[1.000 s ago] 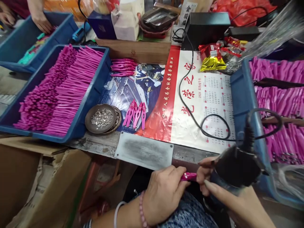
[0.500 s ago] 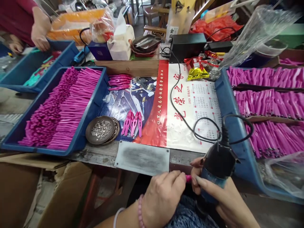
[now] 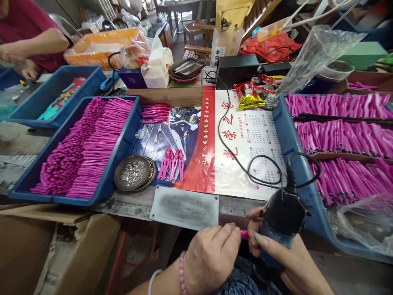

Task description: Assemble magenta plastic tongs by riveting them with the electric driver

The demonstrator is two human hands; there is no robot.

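On grey workbench (image 3: 132,203), far left: smaller blue plastic bin (image 3: 27,121) containing teal and red pieces (image 3: 57,108), near a co-worker's dark red sleeve (image 3: 37,18). Nearer, also left: large blue plastic bin (image 3: 125,147) filled with slim magenta plastic sticks (image 3: 101,143). Just right of it: round brown dish (image 3: 118,176) of small silvery metal parts (image 3: 133,172), overlapping a second round dish (image 3: 151,174). Beyond, on printed poster sheet (image 3: 209,176): four magenta tools (image 3: 174,164) side by side and a small stack of magenta tools (image 3: 156,112). At front bench edge: flat grey metal plate (image 3: 186,207). Right: blue plastic bin (image 3: 285,137) with three rows of magenta handles (image 3: 344,139). Obstructions: black power cable (image 3: 319,169), looped across the sheet and near the right bin; black-and-blue handheld corded tool (image 3: 284,213), partly masking right hand and bin corner. Left hand (image 3: 211,254): closed around glossy magenta plastic piece (image 3: 244,234), mostly hidden, with one end protruding toward right hand (image 3: 290,262). Right hand: wrapped around corded tool, fingertips immediately beside the protruding end; contact there: cannot tell.
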